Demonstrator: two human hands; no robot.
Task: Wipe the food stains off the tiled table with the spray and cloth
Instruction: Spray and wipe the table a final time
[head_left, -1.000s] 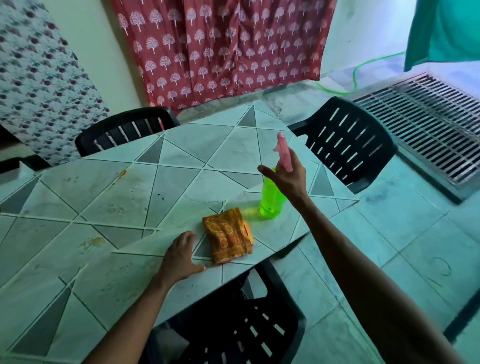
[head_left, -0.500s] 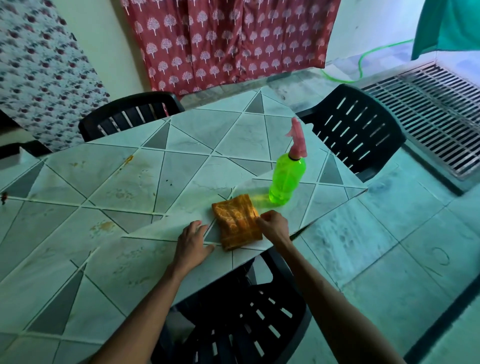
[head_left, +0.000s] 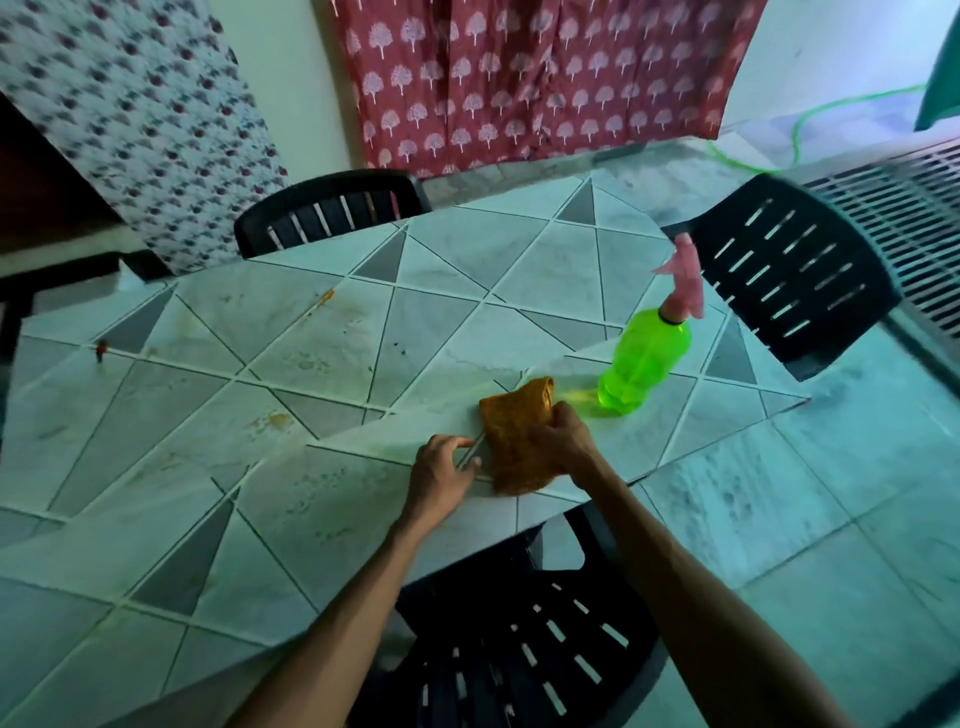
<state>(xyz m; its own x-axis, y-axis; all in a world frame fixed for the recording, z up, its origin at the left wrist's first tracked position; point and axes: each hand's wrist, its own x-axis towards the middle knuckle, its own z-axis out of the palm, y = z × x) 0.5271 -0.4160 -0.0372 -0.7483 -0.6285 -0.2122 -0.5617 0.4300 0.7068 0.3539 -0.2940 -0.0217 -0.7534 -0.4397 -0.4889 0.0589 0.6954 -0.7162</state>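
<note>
The right hand (head_left: 563, 441) has closed its grip on the cloth (head_left: 514, 436), which lies folded on the surface (head_left: 545, 270) just left of the bottle (head_left: 644, 358). The left hand (head_left: 441, 470) rests flat beside the cloth, holding nothing. The bottle stands upright, untouched. Left of the cloth, brown stains (head_left: 278, 420) are unwiped, so I judge the wiping hardly begun, with nearly all of it left.

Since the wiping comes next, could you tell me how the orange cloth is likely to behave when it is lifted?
The orange cloth looks folded and soft, so it will probably droop and unfold when lifted. It seems light; the right hand already bunches one edge easily. Being fabric, it should not slide far on the tiled table.
</note>
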